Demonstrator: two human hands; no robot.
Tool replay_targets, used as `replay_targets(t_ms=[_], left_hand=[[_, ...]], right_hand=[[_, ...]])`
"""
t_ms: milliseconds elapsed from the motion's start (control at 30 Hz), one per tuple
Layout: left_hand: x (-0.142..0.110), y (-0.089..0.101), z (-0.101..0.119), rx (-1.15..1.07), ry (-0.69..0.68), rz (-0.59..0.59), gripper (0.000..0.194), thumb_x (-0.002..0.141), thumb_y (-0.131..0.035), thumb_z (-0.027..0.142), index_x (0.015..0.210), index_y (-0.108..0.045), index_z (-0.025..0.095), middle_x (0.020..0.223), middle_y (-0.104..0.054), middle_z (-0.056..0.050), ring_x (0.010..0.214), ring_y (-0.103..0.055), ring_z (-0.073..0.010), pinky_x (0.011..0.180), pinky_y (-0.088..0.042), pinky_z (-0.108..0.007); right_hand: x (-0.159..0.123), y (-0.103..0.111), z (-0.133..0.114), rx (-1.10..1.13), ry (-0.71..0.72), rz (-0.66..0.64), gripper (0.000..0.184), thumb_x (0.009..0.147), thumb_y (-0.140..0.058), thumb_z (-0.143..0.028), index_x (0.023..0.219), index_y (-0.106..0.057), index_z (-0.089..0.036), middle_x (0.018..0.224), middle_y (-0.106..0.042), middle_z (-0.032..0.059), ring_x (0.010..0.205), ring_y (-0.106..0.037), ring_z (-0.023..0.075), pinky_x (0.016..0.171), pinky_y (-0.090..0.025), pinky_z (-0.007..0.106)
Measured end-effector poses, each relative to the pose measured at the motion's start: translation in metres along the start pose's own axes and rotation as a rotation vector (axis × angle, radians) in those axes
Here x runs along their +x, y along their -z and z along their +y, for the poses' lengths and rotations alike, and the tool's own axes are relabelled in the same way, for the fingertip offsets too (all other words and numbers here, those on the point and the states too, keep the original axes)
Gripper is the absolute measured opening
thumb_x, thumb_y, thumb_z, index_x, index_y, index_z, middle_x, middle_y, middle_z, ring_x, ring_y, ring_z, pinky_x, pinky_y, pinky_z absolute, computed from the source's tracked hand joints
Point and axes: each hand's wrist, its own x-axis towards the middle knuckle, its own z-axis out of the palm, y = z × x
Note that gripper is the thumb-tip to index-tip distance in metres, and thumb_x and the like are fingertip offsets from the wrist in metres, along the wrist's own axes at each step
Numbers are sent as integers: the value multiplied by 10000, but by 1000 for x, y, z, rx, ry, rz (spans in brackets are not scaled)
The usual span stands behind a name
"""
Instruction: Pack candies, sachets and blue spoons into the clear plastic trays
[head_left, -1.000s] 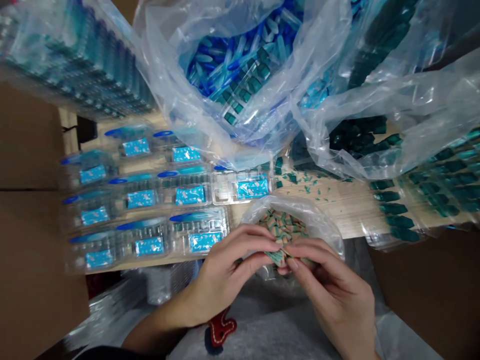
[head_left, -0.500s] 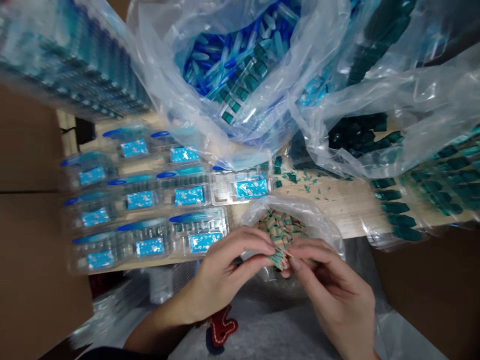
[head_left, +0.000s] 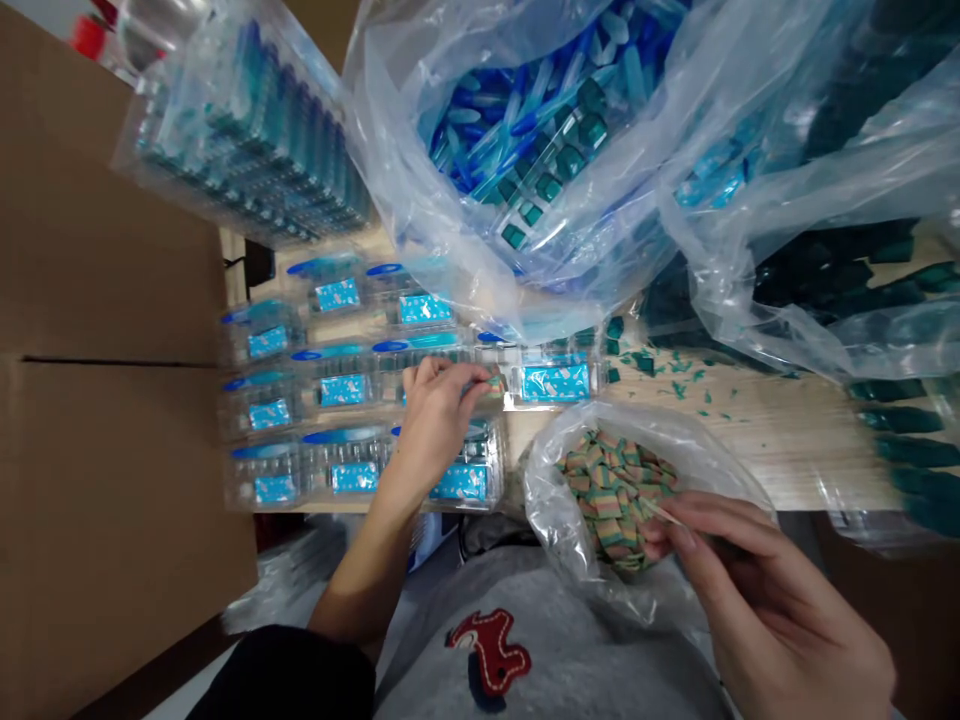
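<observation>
On my monitor, the packets (head_left: 556, 381) around the left hand (head_left: 441, 405) are bright turquoise, speckled white. The small pieces (head_left: 611, 495) beside the right hand (head_left: 780, 610) I see striped in green and tan. Beyond the left hand, long pieces (head_left: 480, 150) run from deep blue to pale blue; beyond the right hand, larger pieces (head_left: 896, 419) are dark green. The sleeve (head_left: 292, 680) behind the left hand is black, and low between the hands a red patch (head_left: 491, 650) shows white stitching on grey cloth (head_left: 600, 650)

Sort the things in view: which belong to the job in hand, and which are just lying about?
Likely the job:
left hand, pinching a small piece at a clear tray
right hand, pinching a thin pale piece
bag of striped pieces

Likely lying about:
green scraps
cardboard box
red object
</observation>
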Motion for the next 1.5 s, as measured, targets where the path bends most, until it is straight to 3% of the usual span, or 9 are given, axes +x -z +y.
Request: replay_targets(t_ms=[333, 500, 633, 733, 800, 900, 1000, 1333, 1500], left_hand=[[-4, -15, 7, 228, 63, 67, 117, 878, -660, 199, 986, -705, 212, 1058, -676, -85, 970, -537, -299, 787, -398, -414], [-10, -19, 5, 149, -12, 168, 123, 891, -627, 149, 995, -672, 196, 1043, -645, -94, 981, -540, -279, 831, -434, -412], [-25, 0, 24, -38, -252, 217, 120, 945, -548, 154, 1038, -613, 194, 1032, -628, -71, 989, -569, -221, 872, -463, -375], [-37, 6, 52, -66, -643, 34, 160, 970, -483, 131, 1048, -623, 145, 969, -672, -67, 909, -589, -194, 818, -483, -325], [-44, -3, 72, 96, -780, -49, 207, 950, -461, 78, 985, -663, 110, 891, -690, -84, 846, -583, -213, 773, -483, -334], [-49, -30, 94, 373, -694, -83, 267, 873, -439, -6, 912, -697, 52, 834, -681, -147, 833, -566, -268, 740, -471, -376], [-49, -51, 103, 469, -615, -115, 331, 802, -386, -58, 924, -692, -24, 861, -665, -209, 905, -552, -317, 744, -461, -404], [-33, -56, 95, 421, -628, -178, 414, 832, -268, -37, 903, -661, 73, 793, -614, -146, 795, -536, -296, 693, -433, -399], [-25, -67, 101, 445, -705, -211, 342, 815, -359, -14, 867, -669, 123, 775, -613, -117, 819, -545, -285, 744, -427, -391]], right_hand=[[4, -5, 0, -29, 19, -40, 200, 907, -601, -115, 997, -678, -276, 954, -683, -26, 859, -675, 90, 706, -568, 121], [2, -6, -1, -8, -39, -4, 226, 897, -619, -120, 1011, -700, -298, 952, -683, -29, 776, -676, 86, 652, -570, 129], [-3, 0, 1, 99, -167, 79, 193, 914, -634, -153, 1016, -710, -299, 915, -696, -14, 708, -675, 107, 644, -591, 186], [-5, 4, 2, 194, -245, 122, 183, 927, -636, -181, 1049, -700, -302, 821, -719, -19, 674, -676, 122, 643, -599, 217], [-5, 6, 2, 220, -254, 132, 168, 919, -649, -193, 1040, -703, -297, 806, -726, -14, 663, -676, 134, 623, -599, 236], [-6, 7, 2, 248, -234, 150, 163, 914, -653, -189, 1026, -708, -293, 800, -722, -14, 653, -667, 131, 608, -587, 235], [-9, 10, 2, 264, -216, 173, 168, 919, -641, -175, 1018, -709, -292, 795, -711, -23, 654, -658, 115, 615, -573, 218], [-12, 20, 7, 281, -178, 163, 183, 918, -618, -155, 1006, -706, -290, 776, -713, -35, 633, -662, 111, 608, -583, 209], [-13, 21, 8, 292, -153, 153, 174, 911, -627, -159, 997, -708, -286, 789, -712, -30, 630, -660, 100, 604, -583, 192]])
